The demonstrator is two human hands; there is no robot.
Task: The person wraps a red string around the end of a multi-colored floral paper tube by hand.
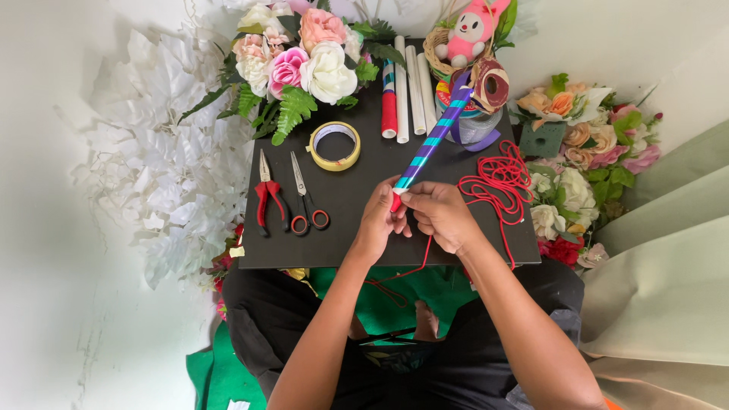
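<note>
— Board (349, 243) first, black and square across our lap; we see bouquets at twelve and three o'clock, white paper leaves at nine.

— And on it?

— Red cord (497, 178) heaped at three, tape ring (335, 146) toward eleven, pliers (267, 199) and scissors (304, 201) at nine.

— Where does the striped stick (434, 137) lie?

— Its long axis runs from our hands out toward one o'clock, purple and teal ribbon spiralling up it, the far tip near the ribbon spool (490, 85).

— Our hands?

— Both meet at its near end. Our left hand (377, 222) pinches the red tip narrowly; our right hand (440, 214) closes fingers over the same end, equally near.
</note>
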